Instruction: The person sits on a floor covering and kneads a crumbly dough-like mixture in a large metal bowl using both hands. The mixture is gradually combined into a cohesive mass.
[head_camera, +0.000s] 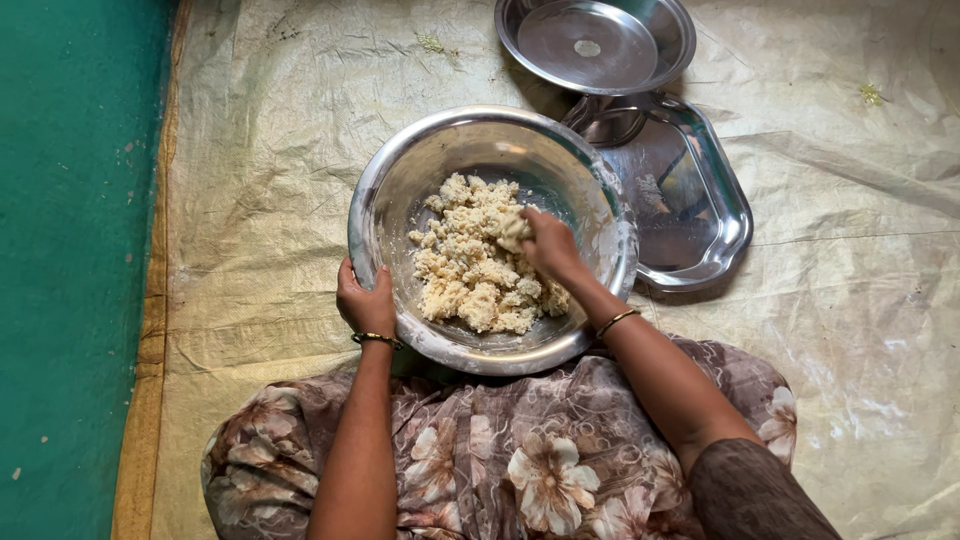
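Left hand fingers clasp the steel bowl rim; right hand fingers pinch crumbly dough (inside).

Head cam, straight down, close.

Green floor w/ a creased pale plastic sheet over it; on the sheet: big steel mixing bowl, rectangular steel tray, round steel plate.
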